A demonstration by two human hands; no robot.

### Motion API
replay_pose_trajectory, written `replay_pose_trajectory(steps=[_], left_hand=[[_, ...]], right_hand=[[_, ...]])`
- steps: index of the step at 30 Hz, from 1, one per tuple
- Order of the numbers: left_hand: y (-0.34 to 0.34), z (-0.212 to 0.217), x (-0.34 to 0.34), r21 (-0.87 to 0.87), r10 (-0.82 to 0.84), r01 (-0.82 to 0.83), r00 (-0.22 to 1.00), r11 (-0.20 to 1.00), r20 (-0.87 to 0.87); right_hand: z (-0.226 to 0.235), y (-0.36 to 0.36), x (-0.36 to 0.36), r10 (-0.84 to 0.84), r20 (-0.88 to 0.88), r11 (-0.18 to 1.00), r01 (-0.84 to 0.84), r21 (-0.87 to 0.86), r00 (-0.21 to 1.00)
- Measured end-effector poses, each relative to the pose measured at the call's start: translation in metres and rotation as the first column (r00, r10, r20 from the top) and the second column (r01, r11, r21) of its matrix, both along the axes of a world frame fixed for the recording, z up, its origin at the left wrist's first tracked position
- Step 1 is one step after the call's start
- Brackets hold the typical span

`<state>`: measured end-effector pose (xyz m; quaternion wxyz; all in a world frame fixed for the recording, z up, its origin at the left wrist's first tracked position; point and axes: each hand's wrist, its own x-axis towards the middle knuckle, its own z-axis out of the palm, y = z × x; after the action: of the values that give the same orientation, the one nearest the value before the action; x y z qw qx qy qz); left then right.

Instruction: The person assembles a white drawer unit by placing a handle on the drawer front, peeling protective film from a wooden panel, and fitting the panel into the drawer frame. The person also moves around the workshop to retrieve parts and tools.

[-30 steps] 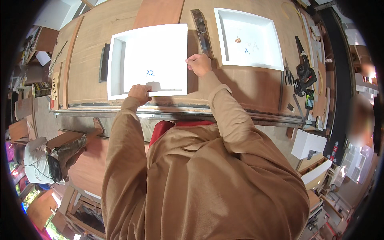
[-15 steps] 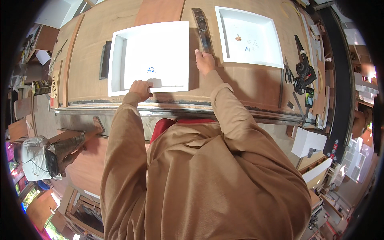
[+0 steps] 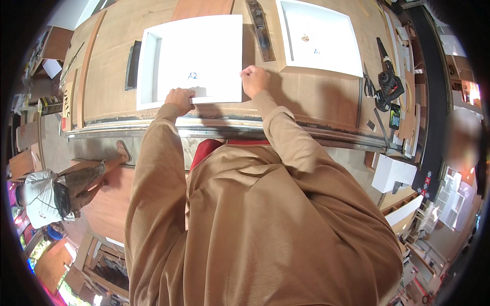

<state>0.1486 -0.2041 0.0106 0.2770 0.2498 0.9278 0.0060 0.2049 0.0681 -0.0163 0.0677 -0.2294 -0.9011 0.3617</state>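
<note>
A shallow white open box with a blue mark inside lies on the workbench in front of me. My left hand is closed over its near wall, thumb on the inner side. At the box's right wall, close to the near corner, my right hand has its fingers curled in against the edge; the fingertips are partly hidden. Beyond that hand lies a long wooden hand plane, apart from it. A second white box, with a small brown curl like a shaving in it, sits to the right.
A dark flat piece lies left of the near box. Pliers and a black power tool are at the bench's right. Metal rails run along the near edge. Another person is at the lower left.
My right hand has left the near end of the hand plane and moved left to the box's right wall. My left hand stays on the near wall. The whole view has shifted slightly.
</note>
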Motion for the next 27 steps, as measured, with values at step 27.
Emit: replay_pose_trajectory(steps=[27], left_hand=[[-0.013,-0.005,0.002,0.041,0.002,-0.001,1.0,0.999,-0.006]], right_hand=[[0.011,-0.015,-0.001,-0.054,0.03,0.996,0.056,-0.069,0.998]])
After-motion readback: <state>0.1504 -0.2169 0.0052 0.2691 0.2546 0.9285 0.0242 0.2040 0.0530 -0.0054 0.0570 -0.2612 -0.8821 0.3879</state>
